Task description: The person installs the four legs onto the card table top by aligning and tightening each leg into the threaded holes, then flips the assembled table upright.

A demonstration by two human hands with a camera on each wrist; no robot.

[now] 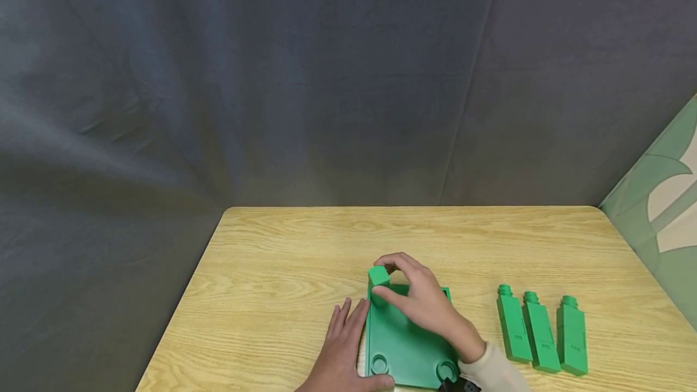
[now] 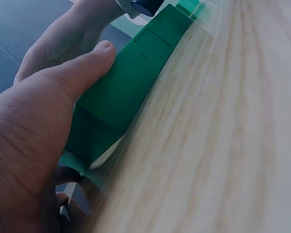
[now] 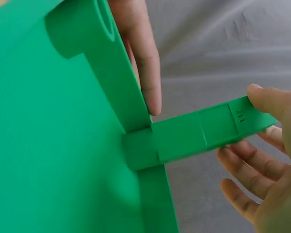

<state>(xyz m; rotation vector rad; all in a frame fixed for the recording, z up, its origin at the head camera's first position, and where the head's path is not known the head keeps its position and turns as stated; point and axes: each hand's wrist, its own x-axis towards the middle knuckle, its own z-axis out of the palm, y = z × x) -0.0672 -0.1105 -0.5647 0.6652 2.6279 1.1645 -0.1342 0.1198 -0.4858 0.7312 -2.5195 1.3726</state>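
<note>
A green rimmed panel point(image 1: 408, 343) with round corner sockets lies flat on the table. My right hand point(image 1: 427, 298) grips a square green leg point(image 1: 378, 275) near its top, thumb on one side and fingers on the other. In the right wrist view the leg point(image 3: 184, 136) stands out from the panel's far left corner, its lower end against that corner; how deep it sits is hidden. My left hand point(image 1: 340, 349) rests along the panel's left edge, fingers straight, thumb at the near edge. In the left wrist view its thumb presses the panel's outer side point(image 2: 126, 82).
Three more green legs lie on the wooden table point(image 1: 261, 295) to the right: a left one point(image 1: 514, 325), a middle one point(image 1: 541, 334) and a right one point(image 1: 572, 337), round necks pointing away. A dark curtain point(image 1: 348, 77) hangs behind the table; a leaf-patterned cloth point(image 1: 670, 198) is at right.
</note>
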